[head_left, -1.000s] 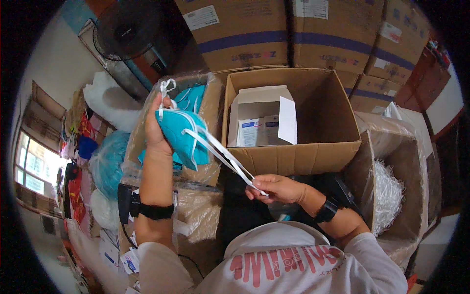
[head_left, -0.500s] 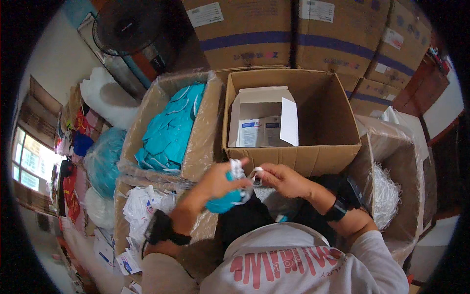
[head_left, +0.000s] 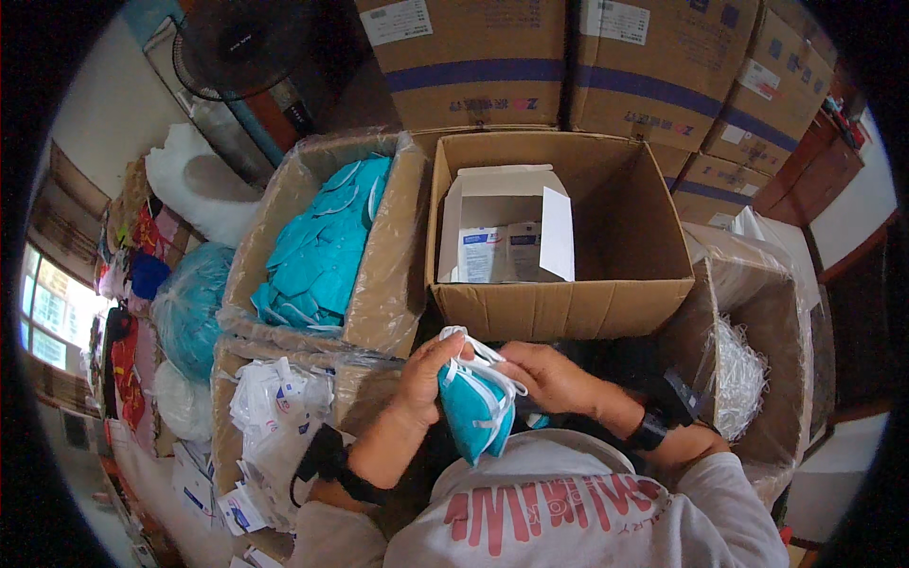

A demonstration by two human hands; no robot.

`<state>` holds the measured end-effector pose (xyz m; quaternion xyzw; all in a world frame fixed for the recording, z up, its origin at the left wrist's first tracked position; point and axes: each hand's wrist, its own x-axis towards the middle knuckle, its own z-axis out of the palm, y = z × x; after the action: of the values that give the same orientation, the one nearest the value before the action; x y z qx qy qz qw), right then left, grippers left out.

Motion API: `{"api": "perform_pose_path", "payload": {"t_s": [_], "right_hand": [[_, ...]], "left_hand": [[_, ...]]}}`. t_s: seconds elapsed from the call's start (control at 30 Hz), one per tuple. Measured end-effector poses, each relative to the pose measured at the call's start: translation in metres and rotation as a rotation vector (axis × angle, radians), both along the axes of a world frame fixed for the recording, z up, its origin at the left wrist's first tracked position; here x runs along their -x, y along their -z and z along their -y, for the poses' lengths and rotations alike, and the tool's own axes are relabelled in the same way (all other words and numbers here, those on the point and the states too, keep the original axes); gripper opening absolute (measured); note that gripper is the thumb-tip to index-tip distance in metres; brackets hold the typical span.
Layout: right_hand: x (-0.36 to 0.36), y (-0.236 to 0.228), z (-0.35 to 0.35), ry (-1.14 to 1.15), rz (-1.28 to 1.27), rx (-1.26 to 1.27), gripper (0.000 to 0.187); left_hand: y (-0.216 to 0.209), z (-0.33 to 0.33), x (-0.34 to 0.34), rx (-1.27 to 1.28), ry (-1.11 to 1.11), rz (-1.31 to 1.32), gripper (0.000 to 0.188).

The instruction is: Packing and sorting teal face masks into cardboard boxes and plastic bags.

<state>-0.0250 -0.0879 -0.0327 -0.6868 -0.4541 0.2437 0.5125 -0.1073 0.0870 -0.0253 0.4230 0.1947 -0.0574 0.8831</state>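
A teal face mask (head_left: 467, 426) with white elastic straps (head_left: 494, 367) is held up in front of my body, its pointed end hanging down. My left hand (head_left: 423, 381) is closed around the mask's left side and upper edge, the thumb near the top. On the other side, my right hand (head_left: 559, 381) is closed at the straps; its fingertips are partly hidden behind them. A heap of similar teal masks (head_left: 327, 246) fills the plastic-lined carton at the left.
An open brown carton (head_left: 559, 308) ahead holds a white box (head_left: 554, 237) with printed packets inside. White packets (head_left: 275, 407) lie in a carton at lower left. White elastic cords (head_left: 739, 383) fill a carton at right. Stacked cartons (head_left: 473, 85) stand behind, with a fan (head_left: 237, 47) at upper left.
The mask has come down and toward my body and now hangs point down. My right hand has moved closer to it, and the straps now lie across its front and top.
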Motion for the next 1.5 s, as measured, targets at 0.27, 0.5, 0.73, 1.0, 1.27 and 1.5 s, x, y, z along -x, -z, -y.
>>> {"api": "perform_pose_path", "payload": {"t_s": [0.27,0.5,0.73,1.0,1.27,1.5], "right_hand": [[0.015,0.005,0.018,-0.207,0.087,0.271,0.021],[0.028,-0.001,0.069,-0.696,-0.169,0.388,0.025],[0.017,-0.035,0.102,-0.861,-0.343,0.332,0.026],[-0.002,-0.012,0.186,-0.494,-0.407,0.621,0.026],[-0.03,0.026,0.17,0.122,-1.27,0.197,0.018],[-0.013,0.157,0.097,0.569,-1.497,0.012,0.017]], "left_hand": [[0.005,0.015,0.011,-1.629,0.318,0.462,0.029],[0.016,0.041,0.04,-0.939,1.037,0.433,0.027],[0.055,0.071,0.051,-0.857,1.136,0.663,0.031],[0.065,0.061,0.058,-0.952,1.284,0.454,0.034],[0.018,0.01,-0.003,-0.885,0.559,-0.095,0.024],[0.02,-0.011,-0.03,-1.341,0.426,0.281,0.032]]}}
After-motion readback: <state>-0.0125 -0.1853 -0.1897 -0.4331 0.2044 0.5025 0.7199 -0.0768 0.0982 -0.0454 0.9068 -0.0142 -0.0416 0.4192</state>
